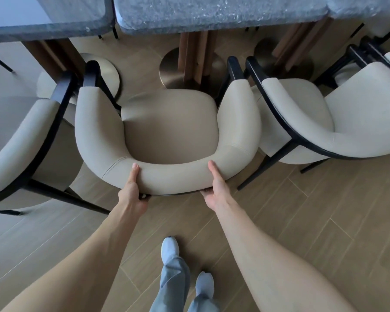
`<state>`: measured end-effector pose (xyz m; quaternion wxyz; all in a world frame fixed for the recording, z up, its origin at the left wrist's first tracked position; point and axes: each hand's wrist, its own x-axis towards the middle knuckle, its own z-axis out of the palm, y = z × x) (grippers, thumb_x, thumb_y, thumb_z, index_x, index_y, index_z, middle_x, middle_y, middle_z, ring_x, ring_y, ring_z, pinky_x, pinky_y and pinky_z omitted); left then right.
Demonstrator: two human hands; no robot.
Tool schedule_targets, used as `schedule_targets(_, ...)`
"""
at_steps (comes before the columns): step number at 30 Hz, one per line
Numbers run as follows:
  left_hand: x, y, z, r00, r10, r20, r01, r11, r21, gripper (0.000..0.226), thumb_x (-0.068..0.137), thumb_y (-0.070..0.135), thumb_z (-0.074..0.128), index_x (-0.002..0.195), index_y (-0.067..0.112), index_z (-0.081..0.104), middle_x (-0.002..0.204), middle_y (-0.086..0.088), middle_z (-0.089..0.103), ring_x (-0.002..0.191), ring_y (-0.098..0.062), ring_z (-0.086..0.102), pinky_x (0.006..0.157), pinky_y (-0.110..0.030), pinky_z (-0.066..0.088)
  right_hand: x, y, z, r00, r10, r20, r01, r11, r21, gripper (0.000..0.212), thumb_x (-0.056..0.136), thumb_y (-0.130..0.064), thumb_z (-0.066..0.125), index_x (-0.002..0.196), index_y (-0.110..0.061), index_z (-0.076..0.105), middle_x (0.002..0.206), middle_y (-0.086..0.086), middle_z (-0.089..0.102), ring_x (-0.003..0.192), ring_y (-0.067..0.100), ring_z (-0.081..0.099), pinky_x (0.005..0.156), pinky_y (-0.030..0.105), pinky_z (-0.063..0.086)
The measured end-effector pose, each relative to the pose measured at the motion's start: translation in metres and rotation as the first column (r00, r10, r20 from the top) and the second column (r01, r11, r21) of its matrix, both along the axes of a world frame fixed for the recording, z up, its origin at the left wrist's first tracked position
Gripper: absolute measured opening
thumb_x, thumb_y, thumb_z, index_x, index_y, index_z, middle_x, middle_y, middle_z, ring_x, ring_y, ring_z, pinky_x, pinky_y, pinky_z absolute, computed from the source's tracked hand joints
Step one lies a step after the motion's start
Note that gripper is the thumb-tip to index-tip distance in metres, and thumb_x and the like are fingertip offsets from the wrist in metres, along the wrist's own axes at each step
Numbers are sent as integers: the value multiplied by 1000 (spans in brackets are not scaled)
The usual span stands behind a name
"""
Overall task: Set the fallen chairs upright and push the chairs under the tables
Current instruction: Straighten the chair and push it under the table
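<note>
Both bare forearms reach down to the cream padded armchair (167,131), upright just short of the speckled grey stone table (212,14). Left hand (132,190) and right hand (214,188) each grasp its curved backrest, thumbs on top, fingers hidden beneath. Pushed crooked, its arms could likely scrape the neighbouring cream chair (324,122) just beyond the right hand, or strike the brass pedestal base (178,75).

Your arms reach straight forward and down, your left hand (131,190) and right hand (215,188) each curled around the backrest, thumbs on top.
</note>
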<state>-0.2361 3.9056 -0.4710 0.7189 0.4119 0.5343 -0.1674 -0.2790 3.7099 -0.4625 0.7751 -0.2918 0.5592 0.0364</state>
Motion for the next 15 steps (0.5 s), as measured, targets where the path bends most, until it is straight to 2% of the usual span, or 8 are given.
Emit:
schedule_targets(2,0,-3,5,1000,-6,-13,7,1000,24,88,72,44,87,143,15,44,132,0,56,107,-19,59,85,-39,54,2,-2,5,999,31,-32,-31,999,-10,75,75,-37,85,138,-18,49,127,7,64,113,27,61,97,45,51)
schedule_targets(4,-2,-4,7,1000,-25,-13,25,999,27,87,75,42,85,144,14,41,136,-1,54,108,-21,56,85,-39,52,4,-3,10,998,38,-56,-39,999,-16,80,74,-38,86,139,-19,45,131,8,60,113,31,58,93,49,49)
schedule_targets(8,-3,-2,4,999,-47,-14,48,998,28,82,78,39,84,143,11,43,137,-4,53,107,-23,55,87,-40,51,4,-6,11,992,90,-86,-92,995,-25,81,75,-35,86,141,-18,42,135,9,57,116,34,56,101,54,47)
schedule_targets(13,-6,-8,-2,996,-74,-46,75,997,12,84,78,42,83,144,12,41,127,-7,51,110,-26,54,88,-42,51,2,-15,10,986,114,-122,-122,991,-57,75,74,-36,86,134,-16,45,125,8,57,98,28,60,91,50,53)
schedule_targets(15,-8,-9,-2,995,-87,-57,88,996,15,85,78,44,83,144,12,40,129,-8,49,110,-26,54,88,-42,51,-1,-21,9,982,139,-130,-147,988,-50,74,75,-38,86,134,-16,46,128,9,57,108,32,58,92,50,52)
